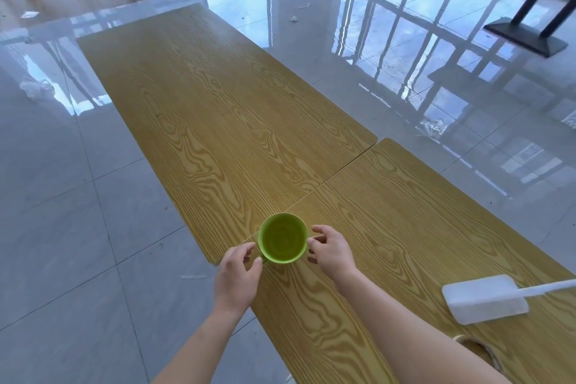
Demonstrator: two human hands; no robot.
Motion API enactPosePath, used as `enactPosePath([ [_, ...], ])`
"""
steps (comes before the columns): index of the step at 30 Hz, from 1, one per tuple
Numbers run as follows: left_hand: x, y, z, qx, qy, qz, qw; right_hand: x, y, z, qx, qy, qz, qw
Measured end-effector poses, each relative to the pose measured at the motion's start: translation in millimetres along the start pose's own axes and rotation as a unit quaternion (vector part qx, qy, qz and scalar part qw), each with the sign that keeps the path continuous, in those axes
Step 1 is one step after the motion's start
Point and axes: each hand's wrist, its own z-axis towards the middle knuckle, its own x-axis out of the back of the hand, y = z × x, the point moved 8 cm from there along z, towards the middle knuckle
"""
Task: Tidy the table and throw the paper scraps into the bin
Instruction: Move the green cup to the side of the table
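Observation:
A green bowl (pixel 282 238) with two small side handles stands on the wooden table (pixel 218 109), close to its left edge and the seam between the two tabletops. My left hand (pixel 237 274) pinches the bowl's left handle. The right handle is pinched by my right hand (pixel 332 251). The bowl looks empty inside. A crumpled paper scrap (pixel 294 18) lies on the floor beyond the table. No bin is in view.
A white flat-headed brush (pixel 486 299) with a long handle lies on the table at the right. A tape roll (pixel 477 349) peeks out behind my right forearm. Plastic wrappers (pixel 434 127) and other scraps litter the glossy floor. Black table stands (pixel 526 34) rise at the back.

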Motion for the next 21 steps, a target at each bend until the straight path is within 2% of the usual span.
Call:
enactPosePath([
  [6, 3, 27, -10, -0.091, -0.002, 0.086, 0.992, 12, -2, -12, 0.014, 0.007, -0.028, 0.999],
  [13, -11, 76, -30, -0.226, -0.017, 0.162, 0.960, 34, 0, -35, 0.040, 0.026, -0.067, 0.997],
  [21, -51, 117, -61, -0.303, -0.083, 0.217, 0.924, 76, 16, -72, 0.052, 0.074, -0.077, 0.993],
])
